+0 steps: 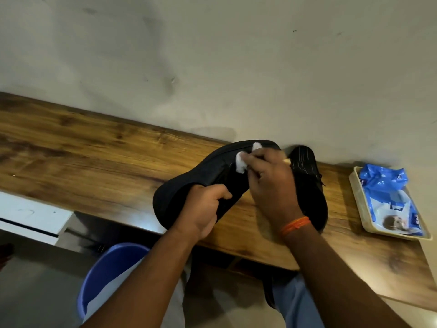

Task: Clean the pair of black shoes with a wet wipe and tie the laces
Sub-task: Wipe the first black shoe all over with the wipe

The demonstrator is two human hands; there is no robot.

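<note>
My left hand (pixel 203 209) grips a black shoe (pixel 189 181) by its heel opening and holds it tilted above the wooden table (pixel 82 150). My right hand (pixel 269 183) pinches a crumpled white wet wipe (pixel 241 162) and presses it against the shoe's side near the toe. The second black shoe (pixel 309 185) stands on the table just behind my right hand, partly hidden by it, with pale streaks on its toe.
A beige tray (pixel 357 197) at the right holds a blue wet-wipe packet (pixel 387 197). A blue bucket (pixel 106 275) stands on the floor below the table's front edge. A white wall runs along the table's far side, and a white unit (pixel 30 214) sits at the left.
</note>
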